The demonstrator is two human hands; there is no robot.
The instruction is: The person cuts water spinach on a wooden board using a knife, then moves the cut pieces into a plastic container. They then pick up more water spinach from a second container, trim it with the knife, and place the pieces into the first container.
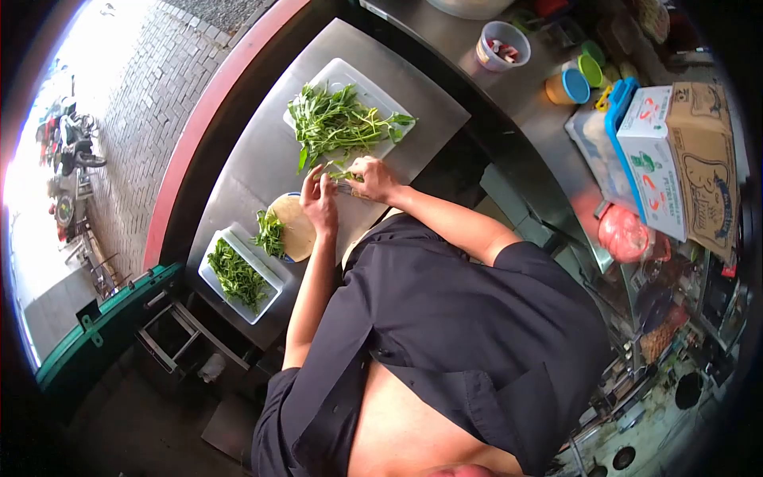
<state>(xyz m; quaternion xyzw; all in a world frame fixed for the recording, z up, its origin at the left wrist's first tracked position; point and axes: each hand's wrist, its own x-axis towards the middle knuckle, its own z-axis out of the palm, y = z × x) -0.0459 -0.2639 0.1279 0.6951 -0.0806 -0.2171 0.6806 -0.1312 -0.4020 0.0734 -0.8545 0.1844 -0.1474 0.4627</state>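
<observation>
Pinching slender green stems (339,174), your right hand (375,180) is working beside your half-curled left hand (321,207), hold unclear; apparently you're picking, next needing clean parting.

The person wears a black shirt (453,302) of plain, matte cloth with a faint bluish cast, loosely cut and creased across the body. Its front is parted at the top, leaving a wedge of bare chest (413,425) between the two edges. Small dark buttons (335,408) sit along the front, and stitched seams cross the cloth. The left sleeve (274,397) and right sleeve (528,258) are short and wide, in the same black. Below them both forearms are bare, as are the left hand (321,205) and right hand (373,179).
</observation>
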